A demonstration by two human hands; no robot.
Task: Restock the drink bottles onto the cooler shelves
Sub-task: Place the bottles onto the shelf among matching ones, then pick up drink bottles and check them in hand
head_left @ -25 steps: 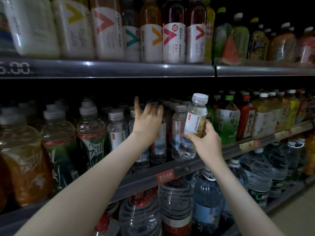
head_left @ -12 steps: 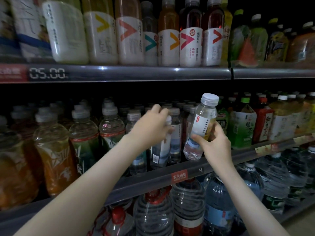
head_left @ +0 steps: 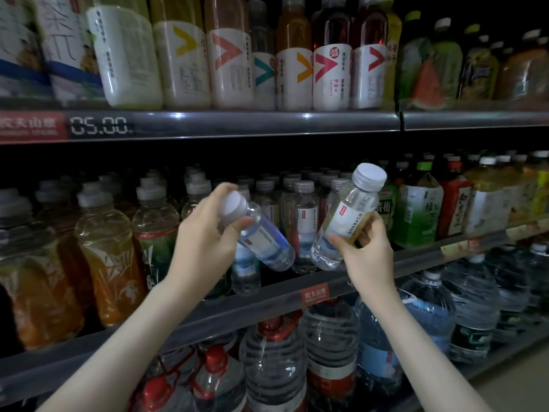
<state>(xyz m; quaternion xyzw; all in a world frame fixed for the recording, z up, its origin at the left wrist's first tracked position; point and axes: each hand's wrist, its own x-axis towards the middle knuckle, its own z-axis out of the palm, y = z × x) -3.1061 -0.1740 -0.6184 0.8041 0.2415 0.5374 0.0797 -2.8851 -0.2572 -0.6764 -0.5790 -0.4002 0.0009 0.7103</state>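
Observation:
My left hand [head_left: 205, 236] grips a small clear bottle [head_left: 264, 242] with a white cap near its neck and holds it tilted, base pointing right and down, just in front of the middle shelf. My right hand [head_left: 368, 248] holds a second small clear bottle [head_left: 347, 218] with a white label and white cap, leaning right, its base near the shelf's front rail [head_left: 267, 304]. Behind both hands stand rows of the same small white-capped bottles [head_left: 303, 215] on the middle shelf.
Larger orange and green drink bottles [head_left: 113, 257] fill the middle shelf's left, green and red tea bottles [head_left: 421, 209] its right. The upper shelf [head_left: 237, 123] carries tall labelled bottles. Big water jugs [head_left: 329, 352] stand on the bottom shelf.
My left hand has closed on a small bottle from the row and pulled it out toward me, tilting it. The right hand's bottle stays about where it was, tilted a bit more.

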